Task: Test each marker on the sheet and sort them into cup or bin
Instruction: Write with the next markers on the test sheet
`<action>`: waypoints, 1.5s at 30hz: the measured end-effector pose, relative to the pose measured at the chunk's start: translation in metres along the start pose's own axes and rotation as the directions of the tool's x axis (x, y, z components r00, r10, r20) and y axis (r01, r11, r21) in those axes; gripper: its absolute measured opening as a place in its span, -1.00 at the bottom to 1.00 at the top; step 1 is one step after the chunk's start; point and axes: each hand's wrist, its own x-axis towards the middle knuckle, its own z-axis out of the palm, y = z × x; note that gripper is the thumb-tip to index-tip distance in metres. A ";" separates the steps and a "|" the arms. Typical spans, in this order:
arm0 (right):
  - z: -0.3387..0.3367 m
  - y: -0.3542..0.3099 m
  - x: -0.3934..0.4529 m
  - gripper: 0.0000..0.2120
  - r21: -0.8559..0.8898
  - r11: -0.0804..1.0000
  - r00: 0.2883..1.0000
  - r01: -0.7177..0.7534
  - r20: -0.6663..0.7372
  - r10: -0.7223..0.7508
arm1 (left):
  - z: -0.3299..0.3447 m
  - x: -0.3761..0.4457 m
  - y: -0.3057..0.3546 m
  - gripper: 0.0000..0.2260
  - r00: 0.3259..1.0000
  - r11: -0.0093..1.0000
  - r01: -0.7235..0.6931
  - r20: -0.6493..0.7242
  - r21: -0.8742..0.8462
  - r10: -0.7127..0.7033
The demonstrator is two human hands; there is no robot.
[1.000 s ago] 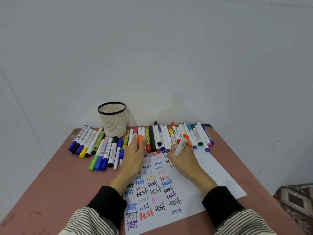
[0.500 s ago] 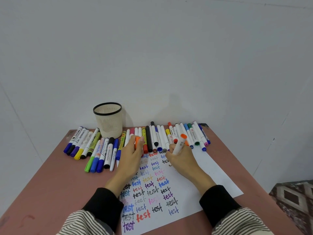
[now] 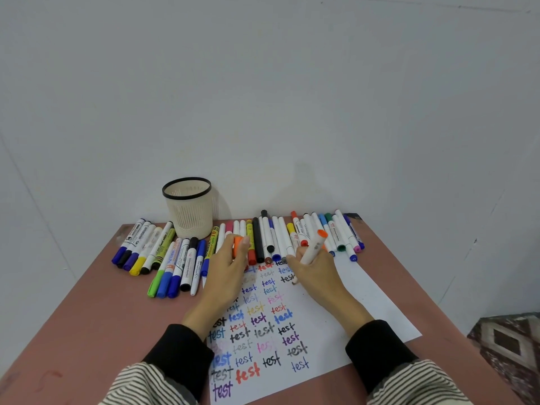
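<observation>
We see the right hand [image 3: 314, 270] with its grip closed round a white marker with an orange end [image 3: 313, 247]. Its long axis tilts from the writing tip, low against the white paper sheet [image 3: 377, 305], up toward one o'clock, orange end highest. The marker sits at the sheet's far edge, just before the row of capped markers [image 3: 292, 235]. The left hand [image 3: 230, 267] pinches a small orange cap [image 3: 238, 246] in a narrow grip, resting at the sheet's top left (whether the cap touches the row we cannot tell).

The sheet, covered in coloured "test" words, lies on a reddish-brown surface [image 3: 96, 317]. At eleven o'clock from the hands stands a cream slotted plastic cup with a black rim [image 3: 188, 213], and a second cluster of markers [image 3: 157, 258] lies at ten o'clock. A plain pale wall [image 3: 263, 97] rises behind; a patterned floor [image 3: 508, 340] shows at four o'clock.

Against half a second ago, both hands hold the same places and the marker keeps its tilt.
</observation>
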 end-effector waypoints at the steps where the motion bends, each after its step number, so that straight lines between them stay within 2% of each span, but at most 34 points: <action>1: 0.001 0.000 -0.001 -0.63 -0.037 0.999 1.000 0.012 0.018 -0.011 | 0.000 0.000 0.000 -0.67 1.000 1.000 -0.001 -0.002 -0.004 0.001; 5: 0.003 0.004 -0.001 -0.65 -0.134 0.990 0.999 0.035 0.024 -0.032 | -0.001 -0.001 0.002 -0.74 1.000 1.000 0.000 -0.005 -0.008 0.000; 8: 0.003 0.001 -0.002 -0.64 -0.084 0.996 0.999 0.038 -0.015 -0.039 | -0.003 -0.003 0.008 -0.81 1.000 1.000 -0.005 0.002 0.031 0.005; 11: -0.002 -0.008 -0.002 -0.61 0.100 0.994 0.994 0.045 -0.102 -0.035 | -0.005 -0.006 0.012 -0.74 0.999 1.000 -0.022 0.028 0.014 0.022; 13: -0.008 -0.013 0.000 -0.62 0.269 0.963 0.989 -0.021 -0.136 0.059 | -0.006 -0.006 0.010 -0.65 0.997 0.999 0.002 0.078 -0.036 0.000; 15: -0.013 -0.017 0.002 -0.62 0.467 0.876 0.973 -0.123 -0.115 0.198 | -0.006 -0.005 0.008 -0.65 0.991 0.998 0.035 0.128 -0.043 -0.029; 17: -0.017 -0.019 0.003 -0.65 0.580 0.793 0.957 -0.188 -0.073 0.280 | -0.005 -0.004 0.007 -0.72 0.988 0.998 0.024 0.153 -0.065 -0.013; 23: -0.020 -0.021 0.002 -0.85 0.563 0.813 0.988 -0.148 0.049 0.146 | -0.003 -0.004 0.011 -0.85 0.985 0.991 0.028 0.171 -0.127 -0.006; 27: -0.020 -0.020 0.003 -0.96 0.664 0.720 0.979 -0.201 0.158 0.128 | -0.003 -0.004 0.013 -0.86 0.989 0.989 0.041 0.149 -0.145 -0.019; 33: -0.017 -0.017 0.003 -0.91 0.619 0.729 0.952 -0.291 0.262 0.157 | -0.002 -0.003 0.012 -0.85 0.981 0.986 0.052 0.195 -0.161 -0.020; 37: -0.017 -0.015 0.003 -0.88 0.574 0.779 0.958 -0.252 0.264 0.115 | -0.001 -0.002 0.011 -0.85 0.968 0.984 0.062 0.249 -0.169 -0.018; 45: -0.017 -0.016 0.001 -0.86 0.593 0.787 0.972 -0.171 0.232 0.036 | 0.003 -0.004 0.013 -0.89 0.966 0.984 0.066 0.257 -0.165 -0.021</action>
